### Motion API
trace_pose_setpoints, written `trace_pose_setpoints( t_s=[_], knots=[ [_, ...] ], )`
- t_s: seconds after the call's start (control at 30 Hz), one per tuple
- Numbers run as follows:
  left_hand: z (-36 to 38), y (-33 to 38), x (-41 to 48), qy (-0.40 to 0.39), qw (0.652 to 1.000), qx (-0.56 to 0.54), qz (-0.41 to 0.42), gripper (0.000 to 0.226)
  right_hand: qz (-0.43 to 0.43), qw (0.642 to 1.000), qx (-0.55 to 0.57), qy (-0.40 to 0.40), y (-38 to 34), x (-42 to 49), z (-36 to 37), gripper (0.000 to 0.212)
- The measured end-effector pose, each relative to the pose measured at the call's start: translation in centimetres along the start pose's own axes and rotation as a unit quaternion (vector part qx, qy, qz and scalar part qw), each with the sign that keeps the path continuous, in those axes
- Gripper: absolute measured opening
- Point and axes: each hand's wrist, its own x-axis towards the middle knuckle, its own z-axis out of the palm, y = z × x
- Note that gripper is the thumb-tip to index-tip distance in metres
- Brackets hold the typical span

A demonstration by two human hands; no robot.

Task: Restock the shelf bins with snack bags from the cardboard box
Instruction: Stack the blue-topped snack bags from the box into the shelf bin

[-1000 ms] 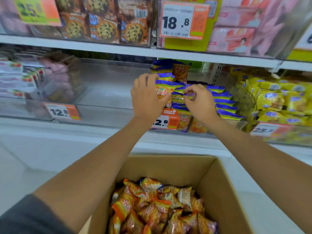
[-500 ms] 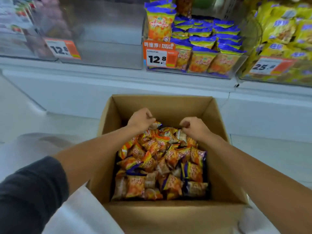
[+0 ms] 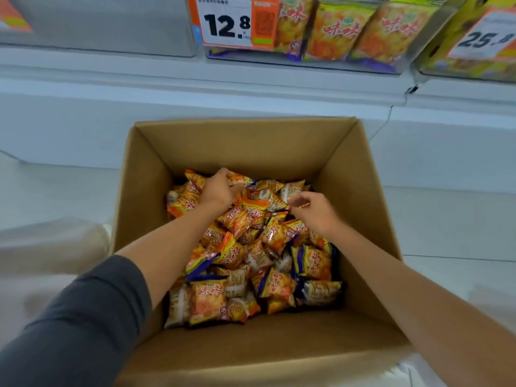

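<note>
Orange snack bags (image 3: 251,255) lie jumbled in the cardboard box (image 3: 145,191), arms covering some; left hand (image 3: 219,189) pinches one bag (image 3: 240,179); right hand (image 3: 314,212) curls, its grip unclear.

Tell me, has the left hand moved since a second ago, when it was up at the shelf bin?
Yes. The left hand has come down from the shelf bin into the cardboard box, closing on a snack bag.

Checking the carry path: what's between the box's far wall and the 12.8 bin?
Head view: only the bare white shelf base between the box and the 12.8 bin. Nothing in the way.
</note>
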Motion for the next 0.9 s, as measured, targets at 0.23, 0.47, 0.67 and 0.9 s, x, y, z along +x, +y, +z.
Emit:
trace_pose_setpoints(
  t_s=[0.23,0.47,0.67,0.9],
  knots=[
    [-3.1,1.3,-4.5,-0.032,0.978,-0.095,0.182,0.031,0.057,0.975,0.209,-0.055,-2.4,-1.1,-0.7,0.044],
    [-3.9,2.9,-8.2,-0.151,0.956,-0.238,0.077,0.090,0.048,0.958,0.210,-0.192,-3.8,-2.2,-1.1,0.039],
    [-2.9,-0.4,-7.2,-0.178,0.912,-0.334,-0.161,0.075,0.036,0.971,-0.150,-0.184,0.5,-1.8,-0.4,0.038],
    [-1.5,-2.5,-7.7,-0.221,0.897,-0.344,-0.170,0.072,0.067,0.907,-0.377,-0.177,7.0,-2.6,2.8,0.026]
  ],
)
